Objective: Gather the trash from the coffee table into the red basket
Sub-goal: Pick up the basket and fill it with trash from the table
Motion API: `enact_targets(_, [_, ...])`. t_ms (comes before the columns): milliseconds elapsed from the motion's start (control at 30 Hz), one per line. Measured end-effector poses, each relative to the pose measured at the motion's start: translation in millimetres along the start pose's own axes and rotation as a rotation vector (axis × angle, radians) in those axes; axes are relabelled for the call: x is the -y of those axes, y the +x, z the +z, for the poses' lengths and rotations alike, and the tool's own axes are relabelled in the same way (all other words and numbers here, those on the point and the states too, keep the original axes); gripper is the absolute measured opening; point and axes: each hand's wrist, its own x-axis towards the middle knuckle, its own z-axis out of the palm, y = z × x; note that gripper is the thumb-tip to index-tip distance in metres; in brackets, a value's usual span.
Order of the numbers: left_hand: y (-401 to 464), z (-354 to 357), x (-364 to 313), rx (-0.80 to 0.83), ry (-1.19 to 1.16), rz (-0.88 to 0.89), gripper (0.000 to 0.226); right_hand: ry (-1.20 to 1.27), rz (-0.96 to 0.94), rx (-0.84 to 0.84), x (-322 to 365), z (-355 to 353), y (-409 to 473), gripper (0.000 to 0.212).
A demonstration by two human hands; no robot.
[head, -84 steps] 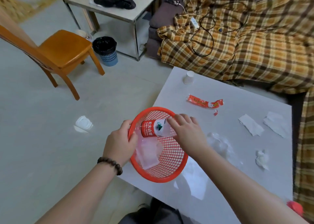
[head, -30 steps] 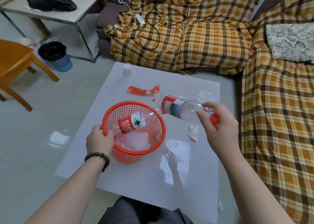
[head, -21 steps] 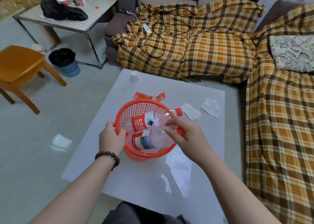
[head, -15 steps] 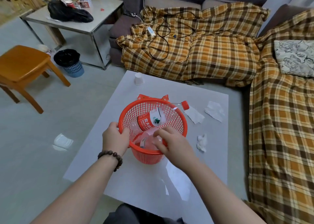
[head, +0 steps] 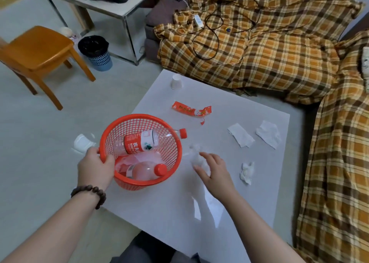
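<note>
The red mesh basket (head: 111,129) stands tilted at the left edge of the white coffee table (head: 229,193). My left hand (head: 95,168) grips its near rim. Two clear bottles with red labels and caps lie inside: one (head: 142,143) across the top, one (head: 145,170) at the bottom on a plastic bag. My right hand (head: 213,171) is just right of the basket, fingers spread over a crumpled clear plastic wrap (head: 196,156), touching it. A red snack wrapper (head: 190,109), a white paper cup (head: 176,81), two flat tissues (head: 240,138) (head: 268,134) and a crumpled tissue (head: 247,170) lie on the table.
A plaid-covered sofa (head: 259,49) runs along the far and right sides of the table. An orange wooden chair (head: 40,49) and a small black-lined bin (head: 95,52) stand on the floor at left, near a side table (head: 119,9). A white lid (head: 82,143) lies on the floor.
My right hand dropped the second bottle into the basket, let go and moved right to the clear plastic wrap. My left hand kept hold of the rim.
</note>
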Motion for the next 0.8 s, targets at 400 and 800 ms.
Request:
enact_targets(400, [2,-5,64,-0.056,0.147,-0.118,0.015,-0.326,0.298,0.362,-102,95,99,0.069])
enact_targets(800, [-3,-19,64,-0.049,0.145,-0.125,0.01,0.078,0.184,0.044,-52,75,79,0.023])
